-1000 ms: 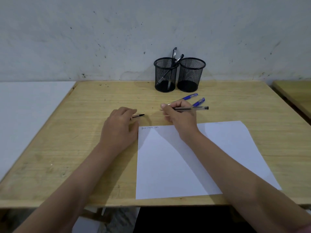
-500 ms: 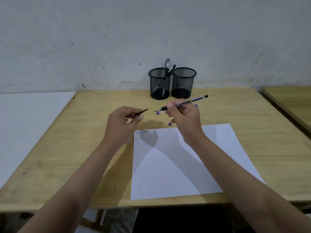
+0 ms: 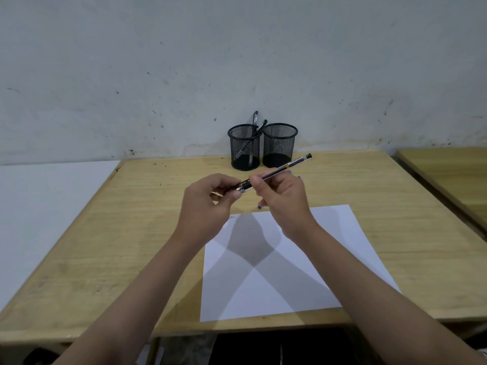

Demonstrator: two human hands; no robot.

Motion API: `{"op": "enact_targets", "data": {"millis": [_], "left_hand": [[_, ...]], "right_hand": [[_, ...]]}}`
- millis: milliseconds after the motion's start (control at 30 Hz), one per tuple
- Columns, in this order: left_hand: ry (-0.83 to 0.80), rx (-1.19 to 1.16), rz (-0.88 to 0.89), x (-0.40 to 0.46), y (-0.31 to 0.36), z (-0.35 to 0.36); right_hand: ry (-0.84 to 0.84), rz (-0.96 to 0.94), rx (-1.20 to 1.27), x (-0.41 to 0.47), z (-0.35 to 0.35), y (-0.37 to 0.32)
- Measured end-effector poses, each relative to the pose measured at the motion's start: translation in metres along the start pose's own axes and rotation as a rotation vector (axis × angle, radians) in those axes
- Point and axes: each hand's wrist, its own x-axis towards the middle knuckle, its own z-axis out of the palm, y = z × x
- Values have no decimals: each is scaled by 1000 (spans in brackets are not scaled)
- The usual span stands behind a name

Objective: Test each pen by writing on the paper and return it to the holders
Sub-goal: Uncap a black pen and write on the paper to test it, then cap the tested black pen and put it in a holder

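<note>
**First:** Pen, clear plastic barrel, black grip and black end plug (image 3: 279, 168). Location?

**Second:** Held in the air over the far half of the pale wooden desk (image 3: 131, 233), tilted, end plug pointing toward the far right corner. Right hand (image 3: 284, 198) has it, fingers (image 3: 257, 180) curled shut round the barrel just behind the grip.

**First:** Left hand (image 3: 208, 204)?

**Second:** Fingertips (image 3: 237, 194) pinched closed at the pen's writing tip, on what looks like a small black cap (image 3: 231, 191), mostly hidden.

**First:** Change since a second ago?

**Second:** Both hands were down at the desk, pen among the blue pens, cap in the left hand. Half a second ago the two were lifted but apart. Now cap and tip meet.

**First:** Meaning?

**Second:** My guess is this pen is being capped, so the holder comes next.

**First:** Remaining stock?

**Second:**
- White paper sheet (image 3: 276, 259), near edge, faint scribble (image 3: 232, 217) at its far left corner.
- Two black mesh cylinder holders against the far edge: left one (image 3: 245, 147) with two pens, right one (image 3: 279, 144) apparently empty.
- Blue pens (image 3: 298, 177), mostly hidden behind the right hand, likely untested.
</note>
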Motion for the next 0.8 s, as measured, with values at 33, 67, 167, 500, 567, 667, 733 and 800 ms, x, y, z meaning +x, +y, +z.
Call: {"op": "enact_targets", "data": {"millis": [33, 67, 167, 500, 567, 667, 733, 800], "left_hand": [[13, -11, 8, -1, 1, 1], [27, -23, 18, -2, 2, 1], [79, -57, 33, -8, 2, 5], [95, 23, -82, 21, 10, 14], [70, 70, -74, 29, 8, 12], [40, 109, -38, 42, 7, 10], [25, 116, -20, 51, 7, 9], [12, 112, -7, 61, 7, 10]], "right_hand": [[-7, -1, -3, 0, -1, 1], [-20, -15, -6, -1, -1, 1], [-46, -62, 4, -3, -2, 0], [229, -548, -510, 23, -13, -6], [140, -760, -703, 34, -20, -5], [54, -855, -866, 52, -28, -3], [24, -897, -918, 61, -31, -3], [-43, -922, -940, 73, -33, -3]]}}
